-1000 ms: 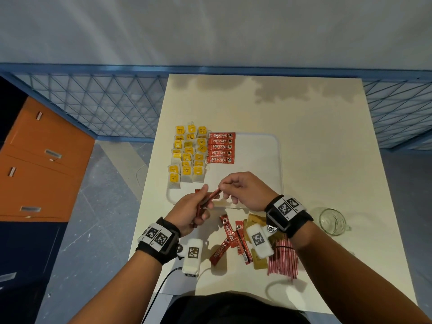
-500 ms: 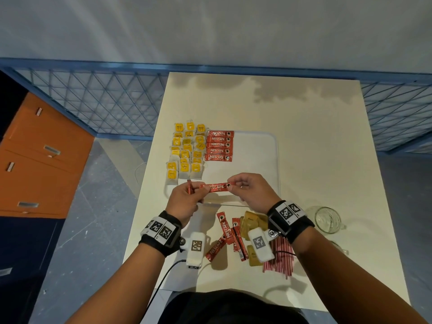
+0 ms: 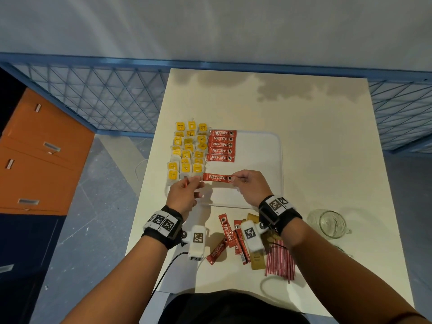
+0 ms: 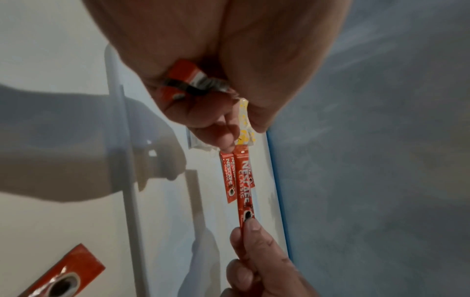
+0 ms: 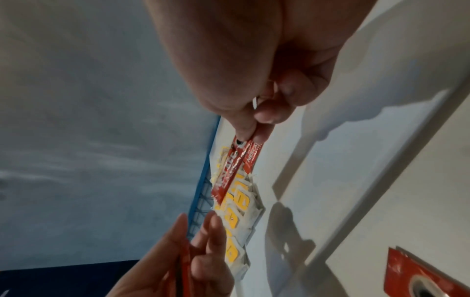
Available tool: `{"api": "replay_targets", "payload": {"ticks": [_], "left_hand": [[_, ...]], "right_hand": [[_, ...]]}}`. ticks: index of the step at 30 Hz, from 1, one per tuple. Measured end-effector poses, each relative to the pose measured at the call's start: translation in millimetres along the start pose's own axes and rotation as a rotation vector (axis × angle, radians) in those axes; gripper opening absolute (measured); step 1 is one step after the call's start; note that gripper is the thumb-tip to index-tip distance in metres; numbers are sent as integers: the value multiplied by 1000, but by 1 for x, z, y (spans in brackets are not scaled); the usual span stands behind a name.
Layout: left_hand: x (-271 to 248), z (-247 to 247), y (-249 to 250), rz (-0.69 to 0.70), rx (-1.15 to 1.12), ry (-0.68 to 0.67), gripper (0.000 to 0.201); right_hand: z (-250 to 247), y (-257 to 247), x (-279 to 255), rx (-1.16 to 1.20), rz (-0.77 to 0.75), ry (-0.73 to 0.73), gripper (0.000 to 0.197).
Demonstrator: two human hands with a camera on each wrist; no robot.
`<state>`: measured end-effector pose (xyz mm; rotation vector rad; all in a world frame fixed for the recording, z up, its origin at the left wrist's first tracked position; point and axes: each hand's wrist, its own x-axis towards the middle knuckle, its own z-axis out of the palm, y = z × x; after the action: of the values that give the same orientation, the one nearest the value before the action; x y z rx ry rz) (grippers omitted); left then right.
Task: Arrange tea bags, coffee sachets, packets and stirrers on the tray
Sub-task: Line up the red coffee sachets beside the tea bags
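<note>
My right hand [image 3: 234, 178] pinches the right end of a red coffee sachet [image 3: 217, 178], level above the near left part of the white tray [image 3: 279, 160]. In the right wrist view the pinch [image 5: 251, 132] shows on the sachet [image 5: 229, 174]. My left hand [image 3: 198, 181] has its fingertips at the sachet's left end and grips spare red sachets [image 4: 184, 78] in its palm. On the tray lie a row of coffee sachets [image 3: 222, 146] and, to their left, several yellow tea bags [image 3: 187, 153].
Near the table's front edge lie loose coffee sachets [image 3: 228, 235], gold packets [image 3: 257, 260] and a bundle of red stirrers [image 3: 279, 260]. A glass mug [image 3: 328, 223] stands to the right. An orange cabinet [image 3: 35, 155] is off the table's left side.
The sachet has turned from slanted to level and moved away from me, over the tray toward the sachet row. Both hands have moved forward with it.
</note>
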<state>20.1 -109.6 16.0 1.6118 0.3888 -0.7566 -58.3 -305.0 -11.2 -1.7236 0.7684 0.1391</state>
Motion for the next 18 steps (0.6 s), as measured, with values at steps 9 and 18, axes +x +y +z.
{"api": "replay_targets", "payload": {"ticks": [9,18], "left_hand": [[7,-8,-2,-88,-2,-10,25],[11,-8,-7,-123,-15,-28,22]], "right_hand": [[4,-5,50,-290,38,103,15],[11,-7,65,-371,62,138,17]]}}
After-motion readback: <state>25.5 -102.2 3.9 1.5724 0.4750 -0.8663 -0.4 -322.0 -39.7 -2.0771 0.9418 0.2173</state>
